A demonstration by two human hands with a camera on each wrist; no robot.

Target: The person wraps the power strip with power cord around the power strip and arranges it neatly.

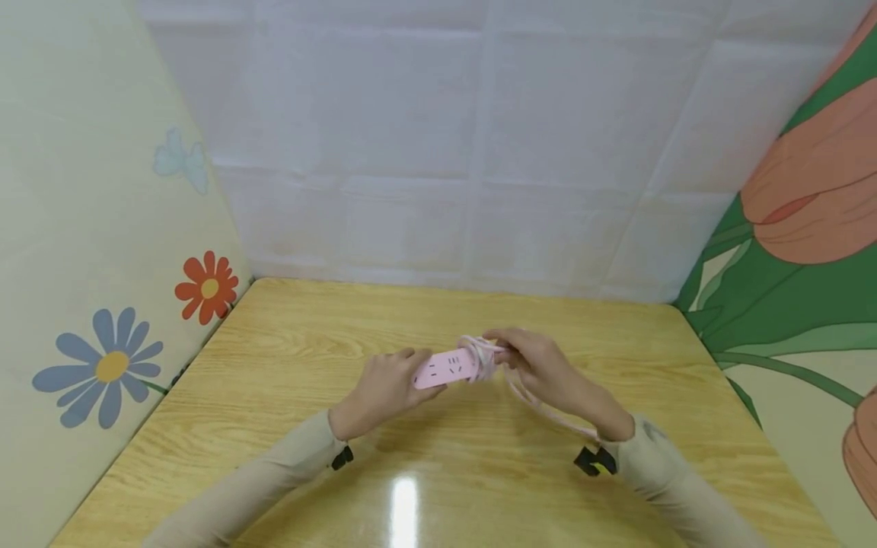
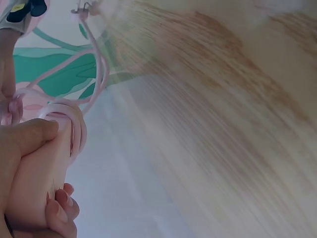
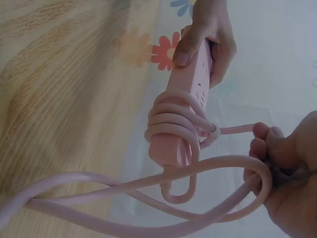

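Note:
A pink power strip (image 1: pixel 441 369) with dark socket slots is held above the table. My left hand (image 1: pixel 387 388) grips its left end, thumb along one side and fingers curled round the other. Several turns of its pink cord (image 3: pixel 171 121) wrap the strip's far end. With curled fingers, my right hand (image 1: pixel 548 373) holds the cord just off that end, and one stretch runs taut from the wrapped turns to its fingertips in the right wrist view. Slack loops of cord pass through the same hand and hang toward the right wrist. A plug (image 2: pixel 80 12) with metal prongs shows at the cord's end.
Below the hands lies a glossy wood-grain table (image 1: pixel 329 327). A white sheet (image 1: pixel 411 152) hangs along its back edge. Flower-patterned panels stand at the left (image 1: pixel 82 251) and right (image 1: pixel 808 304). Small dark devices (image 1: pixel 594 461) are strapped at both wrists.

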